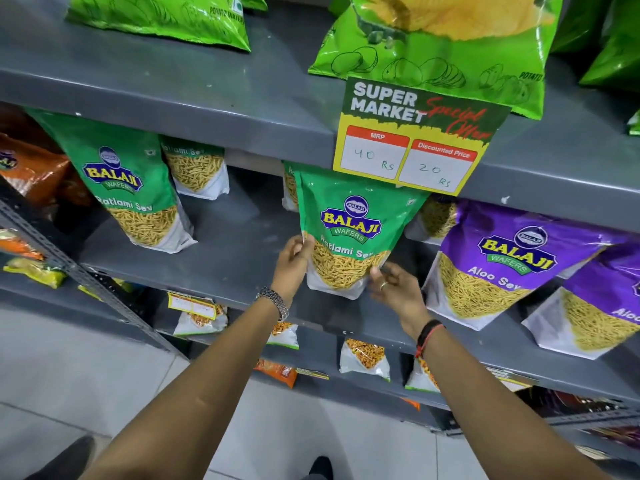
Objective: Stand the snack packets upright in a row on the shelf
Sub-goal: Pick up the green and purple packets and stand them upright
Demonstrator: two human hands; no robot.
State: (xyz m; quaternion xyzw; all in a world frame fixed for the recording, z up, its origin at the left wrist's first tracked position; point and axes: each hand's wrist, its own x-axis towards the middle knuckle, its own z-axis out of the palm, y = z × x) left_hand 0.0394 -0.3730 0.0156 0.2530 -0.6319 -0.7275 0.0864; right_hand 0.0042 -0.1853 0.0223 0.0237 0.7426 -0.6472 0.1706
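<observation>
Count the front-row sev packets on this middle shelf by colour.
Green packets: 2
Purple packets: 2
Total: 4

Grey metal shelving [214, 98] above pale tiled floor [86, 375], evenly lit.

Both forearms reach forward and up; the left hand [293, 263] grips the left edge of the green packet [349, 237], the right hand [393, 284] its lower right corner, fingers curled.
</observation>
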